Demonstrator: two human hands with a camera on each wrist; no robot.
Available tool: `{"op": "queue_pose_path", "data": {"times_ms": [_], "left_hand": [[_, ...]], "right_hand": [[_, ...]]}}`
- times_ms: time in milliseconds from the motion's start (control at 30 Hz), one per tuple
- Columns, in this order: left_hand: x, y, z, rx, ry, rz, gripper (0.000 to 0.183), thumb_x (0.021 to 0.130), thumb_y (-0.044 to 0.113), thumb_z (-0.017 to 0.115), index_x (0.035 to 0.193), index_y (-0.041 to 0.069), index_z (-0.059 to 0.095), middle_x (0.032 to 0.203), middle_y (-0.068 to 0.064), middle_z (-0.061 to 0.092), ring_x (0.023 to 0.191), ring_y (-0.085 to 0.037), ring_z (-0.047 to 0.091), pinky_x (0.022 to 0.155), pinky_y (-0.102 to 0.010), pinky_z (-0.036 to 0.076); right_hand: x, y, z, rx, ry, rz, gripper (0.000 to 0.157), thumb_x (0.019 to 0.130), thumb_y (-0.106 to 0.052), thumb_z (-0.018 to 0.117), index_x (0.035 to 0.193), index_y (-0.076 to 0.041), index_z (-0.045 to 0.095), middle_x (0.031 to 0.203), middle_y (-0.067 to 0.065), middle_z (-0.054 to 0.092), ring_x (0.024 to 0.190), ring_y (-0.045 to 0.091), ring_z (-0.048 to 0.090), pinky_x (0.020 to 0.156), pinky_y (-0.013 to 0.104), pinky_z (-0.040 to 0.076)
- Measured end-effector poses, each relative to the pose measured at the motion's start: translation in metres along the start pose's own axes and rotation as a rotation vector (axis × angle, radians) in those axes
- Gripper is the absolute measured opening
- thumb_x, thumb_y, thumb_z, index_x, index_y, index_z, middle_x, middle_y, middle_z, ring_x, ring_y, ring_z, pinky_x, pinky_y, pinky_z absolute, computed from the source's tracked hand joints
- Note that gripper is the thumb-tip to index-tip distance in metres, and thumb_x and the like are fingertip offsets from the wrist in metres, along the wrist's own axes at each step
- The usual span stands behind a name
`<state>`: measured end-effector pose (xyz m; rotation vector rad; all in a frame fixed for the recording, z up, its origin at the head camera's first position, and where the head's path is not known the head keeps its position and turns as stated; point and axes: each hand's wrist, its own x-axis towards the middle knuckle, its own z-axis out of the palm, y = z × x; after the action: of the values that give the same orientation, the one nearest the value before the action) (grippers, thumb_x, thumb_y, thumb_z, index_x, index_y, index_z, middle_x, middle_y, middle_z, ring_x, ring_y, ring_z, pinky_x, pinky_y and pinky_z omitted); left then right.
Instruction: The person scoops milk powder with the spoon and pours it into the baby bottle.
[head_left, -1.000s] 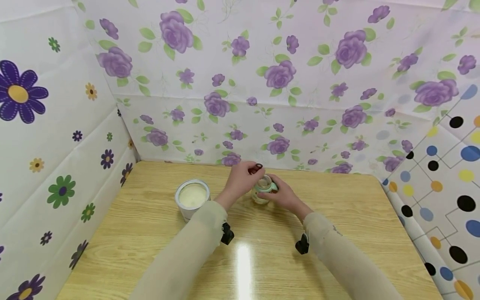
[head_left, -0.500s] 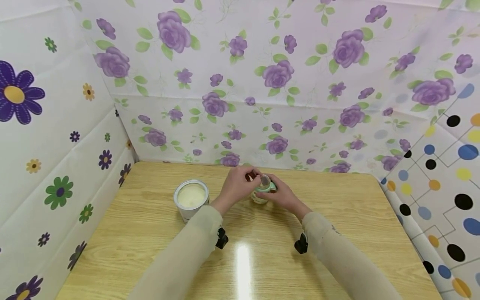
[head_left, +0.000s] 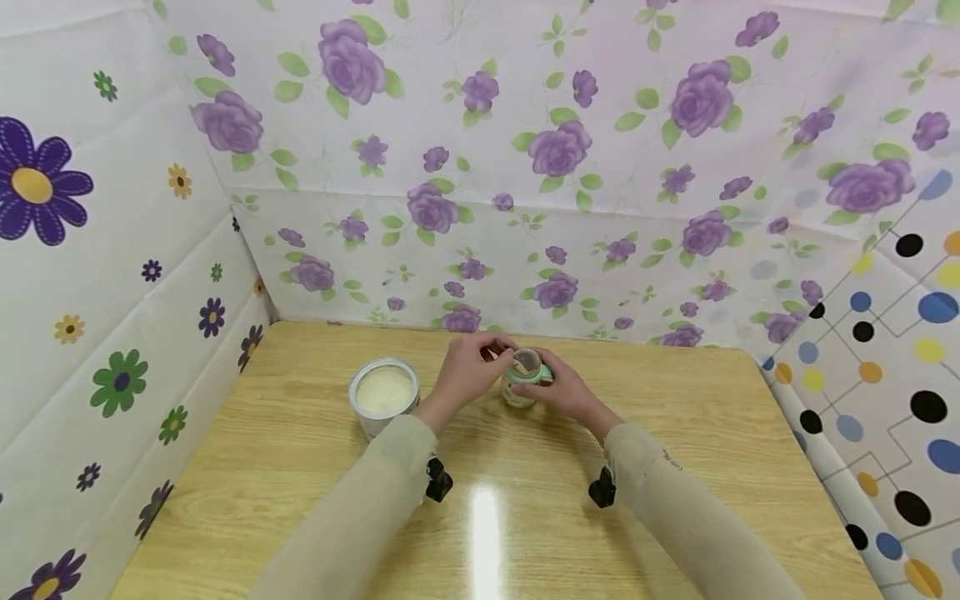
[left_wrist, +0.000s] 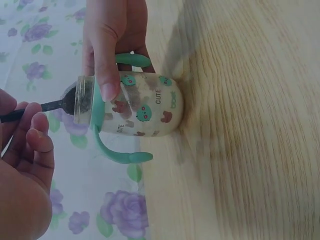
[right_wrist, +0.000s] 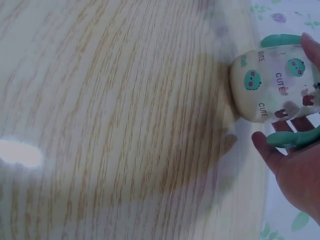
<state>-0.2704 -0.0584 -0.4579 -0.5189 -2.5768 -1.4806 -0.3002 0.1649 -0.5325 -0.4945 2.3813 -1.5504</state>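
Fingertips [left_wrist: 33, 110] of the left hand [head_left: 467, 368] pinch a dark spoon [left_wrist: 51, 106], its bowl partly in the mouth of a clear, green-handled bottle [left_wrist: 150, 107] printed CUTE; the right hand [head_left: 562, 387] grips this near the table's [head_left: 675, 433] back edge. Toward the left edge, a tin [head_left: 369, 425], partly behind the left sleeve [head_left: 360, 508]; its pale contents are hard to identify

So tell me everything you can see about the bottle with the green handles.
The bottle stands about upright on the table, its mouth uncovered. Its clear, plastic-looking body carries green and brown cartoon figures and the word CUTE. A mint green collar with two handles sits below a clear neck. The right hand grips its body; a dark spoon in the left hand is at its mouth. Its contents are unclear.
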Motion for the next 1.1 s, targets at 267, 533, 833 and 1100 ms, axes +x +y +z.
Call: {"op": "queue_pose_path", "data": {"times_ms": [267, 533, 833, 1100], "left_hand": [[-0.002, 0.001, -0.003, -0.021, 0.002, -0.044, 0.018, 0.105, 0.02, 0.069, 0.113, 0.01, 0.081, 0.097, 0.0, 0.077, 0.078, -0.013, 0.065, 0.073, -0.032, 0.057], [0.0, 0.003, -0.003, -0.13, 0.003, -0.119, 0.023, 0.108, 0.028, 0.067, 0.113, 0.009, 0.079, 0.097, -0.01, 0.079, 0.071, -0.033, 0.071, 0.062, -0.031, 0.058], [0.003, 0.011, -0.005, -0.48, 0.166, -0.4, 0.025, 0.106, 0.029, 0.069, 0.103, 0.006, 0.079, 0.086, -0.008, 0.08, 0.053, -0.011, 0.06, 0.047, -0.023, 0.045], [0.003, 0.026, -0.023, -0.84, 0.263, -0.609, 0.017, 0.106, 0.017, 0.066, 0.105, 0.003, 0.076, 0.078, 0.001, 0.077, 0.051, -0.005, 0.056, 0.044, -0.015, 0.037]], "right_hand": [[0.0, -0.001, 0.0, -0.002, 0.0, -0.007, 0.07, 0.097, -0.035, 0.082, 0.157, -0.028, 0.048, 0.15, 0.005, 0.056, 0.135, 0.029, 0.057, 0.112, 0.055, 0.049], [0.0, -0.003, 0.0, -0.014, -0.002, -0.011, 0.074, 0.098, -0.034, 0.082, 0.161, -0.022, 0.045, 0.152, 0.009, 0.056, 0.138, 0.034, 0.056, 0.112, 0.058, 0.048], [0.0, -0.01, 0.001, 0.009, -0.02, 0.022, 0.075, 0.098, -0.023, 0.082, 0.162, -0.016, 0.043, 0.153, 0.016, 0.054, 0.138, 0.039, 0.055, 0.114, 0.06, 0.047], [-0.013, -0.037, -0.002, 0.011, -0.029, 0.029, 0.074, 0.099, -0.019, 0.081, 0.162, -0.012, 0.043, 0.149, 0.019, 0.058, 0.135, 0.04, 0.058, 0.113, 0.059, 0.047]]}}
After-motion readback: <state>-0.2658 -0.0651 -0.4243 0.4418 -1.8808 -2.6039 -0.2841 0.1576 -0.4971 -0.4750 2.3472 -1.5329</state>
